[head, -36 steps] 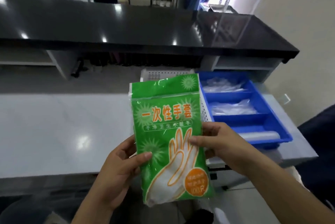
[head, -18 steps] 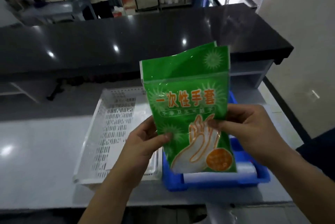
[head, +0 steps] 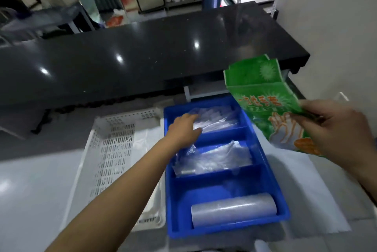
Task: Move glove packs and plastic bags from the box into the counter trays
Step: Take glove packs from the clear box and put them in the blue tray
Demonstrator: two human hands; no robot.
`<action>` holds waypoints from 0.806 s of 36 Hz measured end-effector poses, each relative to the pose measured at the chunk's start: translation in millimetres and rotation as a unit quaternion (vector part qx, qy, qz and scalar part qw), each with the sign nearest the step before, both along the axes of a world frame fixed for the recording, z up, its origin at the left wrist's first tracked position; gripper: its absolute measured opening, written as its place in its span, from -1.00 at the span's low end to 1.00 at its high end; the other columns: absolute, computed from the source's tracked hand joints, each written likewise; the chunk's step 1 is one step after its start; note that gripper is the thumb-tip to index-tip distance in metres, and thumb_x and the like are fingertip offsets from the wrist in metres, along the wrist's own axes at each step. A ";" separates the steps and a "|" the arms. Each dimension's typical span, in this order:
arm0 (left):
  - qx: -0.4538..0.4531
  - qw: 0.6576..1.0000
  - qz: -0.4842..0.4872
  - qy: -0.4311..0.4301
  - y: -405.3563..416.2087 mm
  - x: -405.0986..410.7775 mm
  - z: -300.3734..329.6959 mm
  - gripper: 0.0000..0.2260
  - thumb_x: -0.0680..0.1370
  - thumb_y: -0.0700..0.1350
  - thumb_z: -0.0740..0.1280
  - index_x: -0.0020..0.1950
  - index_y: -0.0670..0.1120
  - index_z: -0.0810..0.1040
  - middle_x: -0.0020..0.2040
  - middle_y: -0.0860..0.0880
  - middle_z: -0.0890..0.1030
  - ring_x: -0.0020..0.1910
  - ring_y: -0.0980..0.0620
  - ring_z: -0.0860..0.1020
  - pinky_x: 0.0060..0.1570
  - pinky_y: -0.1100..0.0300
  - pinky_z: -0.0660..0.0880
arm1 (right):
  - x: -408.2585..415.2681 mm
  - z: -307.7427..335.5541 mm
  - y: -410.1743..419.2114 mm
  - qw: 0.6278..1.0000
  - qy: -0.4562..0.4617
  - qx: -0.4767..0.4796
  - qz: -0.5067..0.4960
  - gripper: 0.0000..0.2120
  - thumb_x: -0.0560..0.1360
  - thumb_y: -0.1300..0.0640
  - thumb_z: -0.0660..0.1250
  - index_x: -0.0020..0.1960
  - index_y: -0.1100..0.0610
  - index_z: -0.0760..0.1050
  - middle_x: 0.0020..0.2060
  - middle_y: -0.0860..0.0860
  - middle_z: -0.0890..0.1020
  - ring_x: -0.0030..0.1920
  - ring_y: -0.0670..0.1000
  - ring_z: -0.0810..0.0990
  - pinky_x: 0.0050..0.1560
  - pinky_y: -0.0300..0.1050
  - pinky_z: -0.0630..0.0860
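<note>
Right hand grips one glove pack; left hand flat on bags, blue tray, three compartments.

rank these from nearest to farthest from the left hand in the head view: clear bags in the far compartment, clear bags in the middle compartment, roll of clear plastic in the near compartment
1. Clear plastic bags in the far compartment of the blue divided tray: right at the left hand.
2. Crumpled clear plastic bags in the middle compartment: just below the hand.
3. Roll of clear plastic in the near compartment: farthest, at the tray's front.
</note>
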State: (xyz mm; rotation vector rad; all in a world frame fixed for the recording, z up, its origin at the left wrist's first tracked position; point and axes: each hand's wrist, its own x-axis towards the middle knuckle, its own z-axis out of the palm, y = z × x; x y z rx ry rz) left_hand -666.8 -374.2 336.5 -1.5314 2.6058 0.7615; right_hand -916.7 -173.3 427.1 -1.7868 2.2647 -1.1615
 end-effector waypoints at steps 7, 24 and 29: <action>0.050 0.990 -0.025 -0.131 -47.6 -41.3 -35.9 -0.37 0.53 0.08 0.28 0.56 0.19 0.12 0.52 -0.11 0.30 0.44 -0.25 0.31 0.37 -0.22 0.21 | 15.8 7.2 -20.8 0.988 0.141 0.062 0.001 -0.68 0.45 -0.04 0.23 0.08 0.02 0.66 -0.24 0.02 0.69 -0.31 0.12 0.61 -0.36 -0.39 0.16; 0.211 0.976 -0.027 -0.048 -36.2 -24.3 -49.6 -0.20 0.43 0.48 0.04 0.56 0.07 0.21 0.55 -0.06 0.28 0.47 -0.17 0.31 0.30 -0.05 0.30 | 83.7 -16.8 -161.1 0.938 0.296 0.119 0.138 -0.70 0.53 0.12 0.31 0.26 -0.01 0.59 -0.01 0.07 0.66 -0.02 0.21 0.59 -0.25 -0.02 0.43; 0.198 0.979 -0.036 0.023 -30.2 -26.5 -52.9 -0.34 0.53 0.36 0.04 0.57 0.11 0.15 0.55 -0.06 0.28 0.44 -0.17 0.31 0.40 -0.15 0.24 | 96.3 -42.0 -205.9 0.900 0.321 0.245 0.163 -0.72 0.54 0.03 0.26 0.23 -0.14 0.55 0.05 0.00 0.65 0.06 0.13 0.58 -0.15 -0.04 0.34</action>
